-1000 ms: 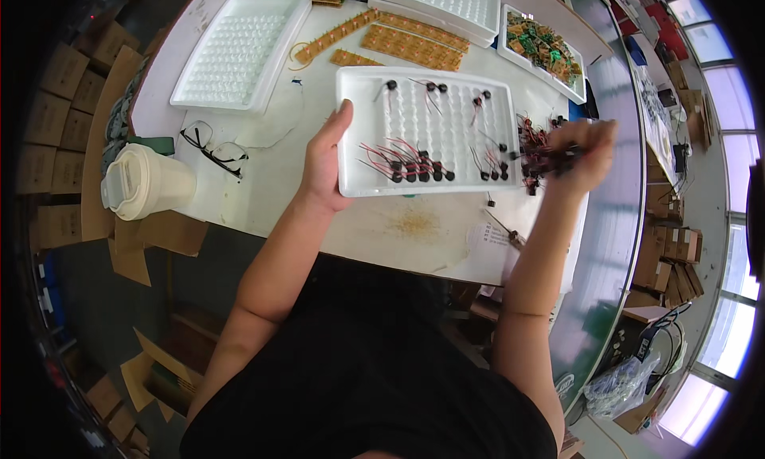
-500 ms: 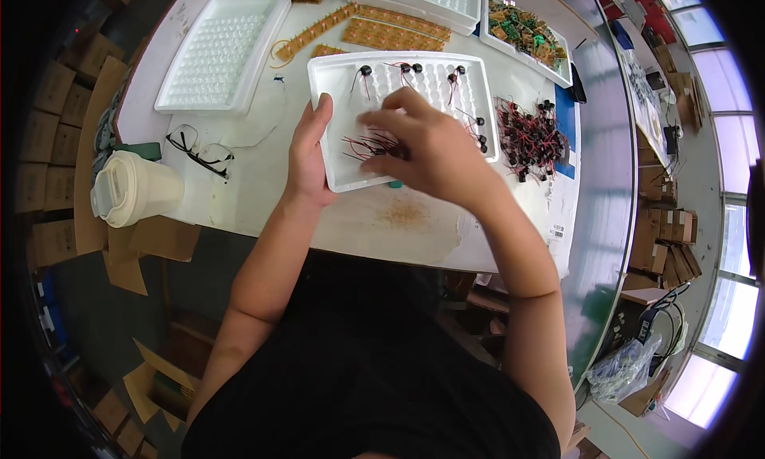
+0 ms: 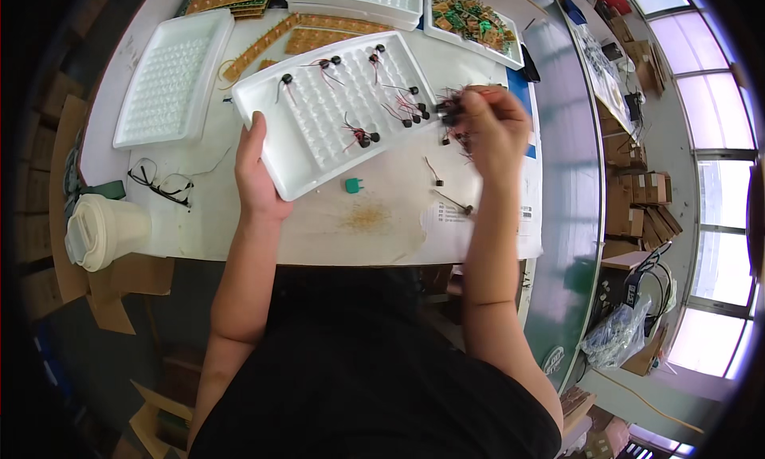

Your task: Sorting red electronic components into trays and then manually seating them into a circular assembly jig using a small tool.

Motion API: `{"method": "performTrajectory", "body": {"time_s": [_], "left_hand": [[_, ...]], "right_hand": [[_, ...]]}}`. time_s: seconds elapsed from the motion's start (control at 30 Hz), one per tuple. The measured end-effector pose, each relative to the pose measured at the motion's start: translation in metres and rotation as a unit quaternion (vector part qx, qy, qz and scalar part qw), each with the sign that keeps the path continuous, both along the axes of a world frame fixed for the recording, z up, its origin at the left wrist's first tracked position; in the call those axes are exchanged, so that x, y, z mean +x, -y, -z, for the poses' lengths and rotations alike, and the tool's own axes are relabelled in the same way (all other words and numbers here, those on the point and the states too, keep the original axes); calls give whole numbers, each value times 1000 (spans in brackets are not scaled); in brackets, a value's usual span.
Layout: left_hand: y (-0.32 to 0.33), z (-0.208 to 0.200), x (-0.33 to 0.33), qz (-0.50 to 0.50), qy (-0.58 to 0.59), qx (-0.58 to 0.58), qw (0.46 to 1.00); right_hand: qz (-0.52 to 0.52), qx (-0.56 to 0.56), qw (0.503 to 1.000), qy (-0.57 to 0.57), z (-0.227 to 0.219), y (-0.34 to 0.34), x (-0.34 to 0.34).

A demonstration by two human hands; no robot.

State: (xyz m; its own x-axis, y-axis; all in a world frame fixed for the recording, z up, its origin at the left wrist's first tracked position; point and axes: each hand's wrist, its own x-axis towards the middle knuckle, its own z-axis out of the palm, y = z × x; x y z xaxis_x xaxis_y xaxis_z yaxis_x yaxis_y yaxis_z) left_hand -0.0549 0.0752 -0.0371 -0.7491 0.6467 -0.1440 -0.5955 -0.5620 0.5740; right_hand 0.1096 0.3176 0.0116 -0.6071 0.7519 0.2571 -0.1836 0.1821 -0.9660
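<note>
My left hand (image 3: 261,176) grips the near left corner of a white plastic tray (image 3: 295,184), thumb over its rim. The tray is tilted, with its right end turned away from me. Across its ridged floor lie several small black cylindrical parts with thin red and black wires (image 3: 364,139). Just off the tray's right end, my right hand (image 3: 500,136) is closed on a bunch of the same wired parts (image 3: 453,108). Some lie around and under that hand, which hides how many it holds. Two loose wired parts (image 3: 439,182) rest on the table nearer to me.
Another white ridged tray (image 3: 171,80) stands at left, with eyeglasses (image 3: 163,184) and a cream lidded container (image 3: 111,229) nearer me. Brown circuit board panels (image 3: 327,41), stacked white trays (image 3: 355,5) and a tray of small boards (image 3: 474,22) line the back. A green plug-like piece (image 3: 354,186) lies before the tray.
My right hand has gone from above the tray to the right, beyond its end. The tray has turned counterclockwise and shifted left in view; the wired parts in it are more spread out.
</note>
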Motion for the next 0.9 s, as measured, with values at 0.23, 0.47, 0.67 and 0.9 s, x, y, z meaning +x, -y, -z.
{"method": "performTrajectory", "body": {"time_s": [0.23, 0.47, 0.67, 0.9], "left_hand": [[-2, -2, 5, -12, -51, -19, 998], [-3, 4, 4, -12, -101, -11, 995], [-2, -7, 5, -21, -91, -28, 995], [-1, -5, 7, -12, -109, -21, 994]], "right_hand": [[-61, 401, 860, 311, -20, -5, 5], [-196, 352, 901, 164, 14, 61, -41], [-2, 78, 990, 120, 12, -16, -8], [-100, 452, 864, 201, 4, 19, -29]]}}
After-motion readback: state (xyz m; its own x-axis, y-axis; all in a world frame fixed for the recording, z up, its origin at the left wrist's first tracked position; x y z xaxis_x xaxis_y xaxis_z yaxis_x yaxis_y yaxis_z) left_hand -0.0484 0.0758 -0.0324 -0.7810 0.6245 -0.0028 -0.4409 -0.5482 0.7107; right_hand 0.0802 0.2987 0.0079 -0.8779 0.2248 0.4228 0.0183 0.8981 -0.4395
